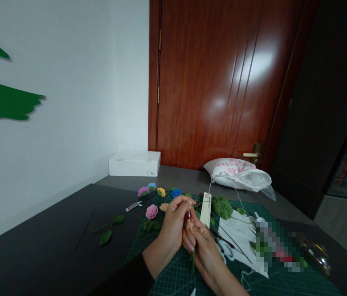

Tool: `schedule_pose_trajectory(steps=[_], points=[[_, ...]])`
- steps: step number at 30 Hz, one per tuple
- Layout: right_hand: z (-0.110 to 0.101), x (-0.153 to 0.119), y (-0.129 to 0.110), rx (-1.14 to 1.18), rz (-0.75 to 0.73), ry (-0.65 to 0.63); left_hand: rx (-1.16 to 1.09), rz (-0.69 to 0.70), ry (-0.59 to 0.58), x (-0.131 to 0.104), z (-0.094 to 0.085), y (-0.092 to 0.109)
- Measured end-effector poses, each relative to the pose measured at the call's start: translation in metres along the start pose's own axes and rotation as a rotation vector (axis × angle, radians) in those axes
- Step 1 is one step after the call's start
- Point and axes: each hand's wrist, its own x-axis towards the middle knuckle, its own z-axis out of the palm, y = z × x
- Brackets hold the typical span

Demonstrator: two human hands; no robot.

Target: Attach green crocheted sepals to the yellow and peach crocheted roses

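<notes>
My left hand and my right hand meet over the green cutting mat, fingertips pinched close together. A thin silver crochet hook shows between them, its lower end in my right fingers. Green yarn runs from my left fingertips toward the green yarn ball. A narrow green strand hangs below my right hand. The small piece between the fingertips is mostly hidden. Left of my hands lie a pink crocheted flower and dark green crocheted leaves.
Behind the hands lie a blue flower, a yellow flower and a cream ruler-like strip. Scissors and white paper are at right. Farther back stand a white box and a white bag.
</notes>
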Motion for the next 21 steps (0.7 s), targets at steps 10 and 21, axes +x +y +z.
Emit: schedule_pose_trajectory(steps=[10, 21], points=[[-0.011, 0.005, -0.004, 0.01, -0.05, 0.043, 0.059, -0.014, -0.237, 0.0, -0.004, 0.008], [0.003, -0.001, 0.001, -0.122, -0.057, 0.059, 0.026, -0.001, -0.087, 0.001, -0.001, 0.001]])
